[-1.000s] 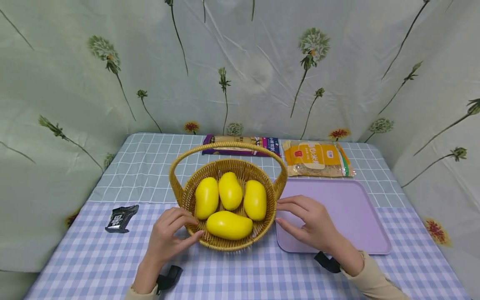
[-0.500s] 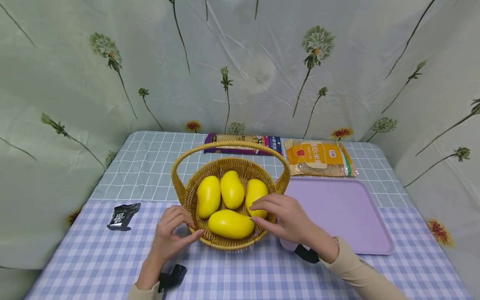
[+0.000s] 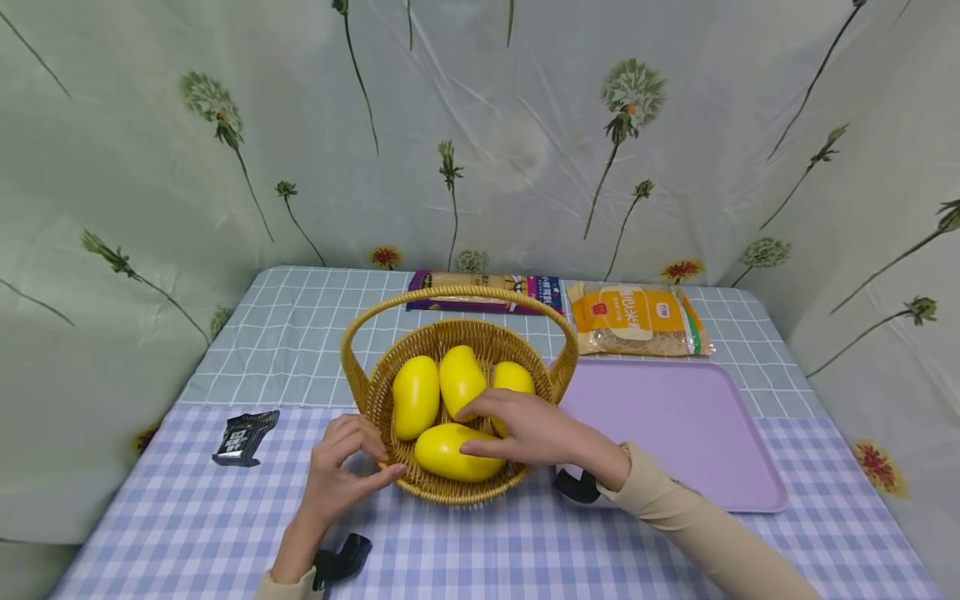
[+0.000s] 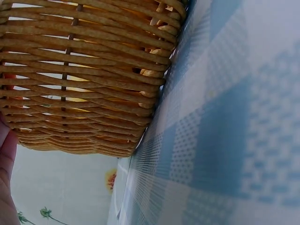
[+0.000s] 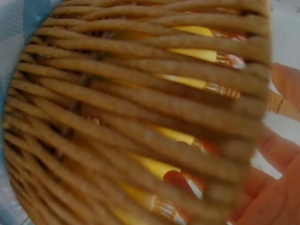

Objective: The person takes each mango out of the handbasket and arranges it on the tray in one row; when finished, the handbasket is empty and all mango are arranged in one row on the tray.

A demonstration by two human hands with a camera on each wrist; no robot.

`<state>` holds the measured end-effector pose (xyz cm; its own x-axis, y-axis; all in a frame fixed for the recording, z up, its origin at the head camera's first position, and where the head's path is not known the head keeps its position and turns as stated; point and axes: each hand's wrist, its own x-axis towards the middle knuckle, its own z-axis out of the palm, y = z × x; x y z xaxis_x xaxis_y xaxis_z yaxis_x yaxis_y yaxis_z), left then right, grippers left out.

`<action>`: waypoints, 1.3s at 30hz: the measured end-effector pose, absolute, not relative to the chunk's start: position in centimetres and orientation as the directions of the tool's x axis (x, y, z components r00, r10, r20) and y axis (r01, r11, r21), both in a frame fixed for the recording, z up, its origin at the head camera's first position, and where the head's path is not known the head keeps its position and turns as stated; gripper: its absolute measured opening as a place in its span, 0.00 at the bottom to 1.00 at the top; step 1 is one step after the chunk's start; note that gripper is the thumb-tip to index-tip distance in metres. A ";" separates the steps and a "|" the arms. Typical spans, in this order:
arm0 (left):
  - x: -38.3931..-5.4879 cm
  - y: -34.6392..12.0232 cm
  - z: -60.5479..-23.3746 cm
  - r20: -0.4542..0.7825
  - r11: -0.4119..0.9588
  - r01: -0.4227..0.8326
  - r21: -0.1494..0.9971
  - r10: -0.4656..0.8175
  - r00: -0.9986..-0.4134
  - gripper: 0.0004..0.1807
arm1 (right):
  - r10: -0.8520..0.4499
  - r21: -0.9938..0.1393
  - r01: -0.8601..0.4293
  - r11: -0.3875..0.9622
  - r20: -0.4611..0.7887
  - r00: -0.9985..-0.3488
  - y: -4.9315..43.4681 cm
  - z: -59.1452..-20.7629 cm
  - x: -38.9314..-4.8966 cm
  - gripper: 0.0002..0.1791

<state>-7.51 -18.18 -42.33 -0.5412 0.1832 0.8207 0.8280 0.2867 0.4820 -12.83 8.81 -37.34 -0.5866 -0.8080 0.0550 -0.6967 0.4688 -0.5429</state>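
A round wicker basket (image 3: 459, 498) with a tall arched handle (image 3: 457, 292) stands mid-table and holds several smooth yellow mangoes. My left hand (image 3: 341, 462) grips its left rim, fingers over the inside and thumb in front; the left wrist view shows that thumb (image 4: 6, 161) beside the weave. Over the basket's right side reaches my right hand (image 3: 532, 429), fingers spread. Its thumb overlaps the front mango (image 3: 438, 454), and its fingertips lie between that one and the back mango (image 3: 459, 375). The right mango (image 3: 513, 377) is partly hidden behind this hand. On the left lies another mango (image 3: 416, 398).
A lilac tray (image 3: 675, 433) lies right of the basket, under my right forearm. Behind are an orange grain packet (image 3: 637, 319) and a purple noodle packet (image 3: 480, 292). A small black wrapper (image 3: 243, 437) lies at left on the checked cloth (image 3: 172, 517).
My right hand has moved left from the basket's right rim to over the mangoes inside. The left hand stays at the left rim, and the basket has kept its place.
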 end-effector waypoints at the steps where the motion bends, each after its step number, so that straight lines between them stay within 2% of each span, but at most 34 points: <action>1: -7.5 -18.2 -42.3 0.816 0.287 0.823 0.490 0.180 -0.549 0.17 | -0.815 -0.543 -0.695 0.471 0.033 -0.579 8.6 -37.4 -12.9 0.27; 7: -7.2 -18.2 -42.4 0.792 0.297 0.796 0.527 0.168 -0.587 0.18 | -0.824 -0.523 -0.684 0.508 -0.064 -0.563 7.7 -38.0 -13.0 0.29; 21: -7.3 -18.2 -42.6 0.793 0.295 0.793 0.533 0.152 -0.590 0.19 | -0.797 -0.427 -0.694 0.580 -0.119 -0.593 7.1 -39.0 -13.1 0.35; 39: -7.5 -18.0 -42.6 0.806 0.290 0.804 0.519 0.148 -0.574 0.20 | -0.797 -0.488 -0.667 0.563 -0.104 -0.595 6.8 -40.0 -13.6 0.35</action>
<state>-7.50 -18.04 -42.62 -0.5736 0.1484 0.8056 0.8040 0.2902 0.5190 -13.56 6.80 -40.02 -0.5954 -0.7967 -0.1041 -0.6674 0.5625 -0.4880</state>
